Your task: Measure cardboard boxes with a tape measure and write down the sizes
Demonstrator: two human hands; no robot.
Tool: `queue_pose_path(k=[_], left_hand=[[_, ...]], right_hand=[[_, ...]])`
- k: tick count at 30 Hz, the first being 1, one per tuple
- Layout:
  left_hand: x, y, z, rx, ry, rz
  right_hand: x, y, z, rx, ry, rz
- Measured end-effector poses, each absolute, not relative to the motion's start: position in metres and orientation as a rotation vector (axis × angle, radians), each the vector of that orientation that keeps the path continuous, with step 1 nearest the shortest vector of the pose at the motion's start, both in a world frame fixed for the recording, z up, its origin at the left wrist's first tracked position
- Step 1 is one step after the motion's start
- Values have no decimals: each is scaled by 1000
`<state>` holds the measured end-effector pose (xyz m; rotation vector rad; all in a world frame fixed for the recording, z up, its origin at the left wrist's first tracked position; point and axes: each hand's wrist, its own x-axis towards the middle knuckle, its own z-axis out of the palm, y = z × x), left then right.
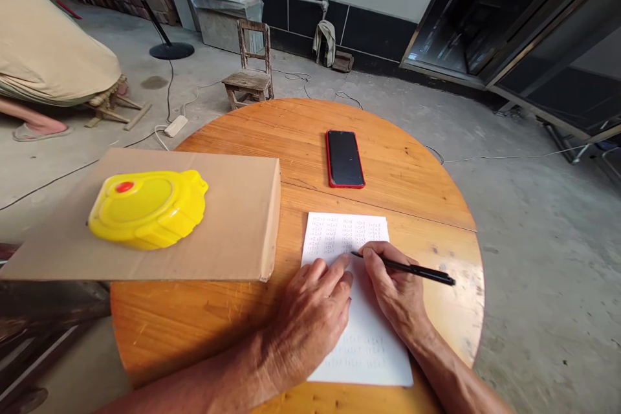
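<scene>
Paper (363,320) flat on desk (417,181): upper rows written, middle blank; faint lower marks possibly show-through. Right hand (398,291) grips pen (431,273), tip at last upper row; left hand (315,304) rests on paper, grasping nothing.

Left hand (315,304) resting, right hand (396,288) pinched

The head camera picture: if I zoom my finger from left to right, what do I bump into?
Yellow plastic thing with a red oval → small worn brown wooden chair → the person's bare left hand → the bare right hand holding a slim black pen.
</scene>
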<state>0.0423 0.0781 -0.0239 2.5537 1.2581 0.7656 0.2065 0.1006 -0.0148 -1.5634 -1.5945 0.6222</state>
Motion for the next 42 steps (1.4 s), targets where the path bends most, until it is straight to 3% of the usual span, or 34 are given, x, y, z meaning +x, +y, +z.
queue_pose_path(k=[18,42], left_hand=[[41,79,-21,2567,1260,756],[41,79,-23,2557,1245,716]], right_hand=[[205,101,-17,-1539,-1646,577],[211,99,-19,-1586,-1476,763]])
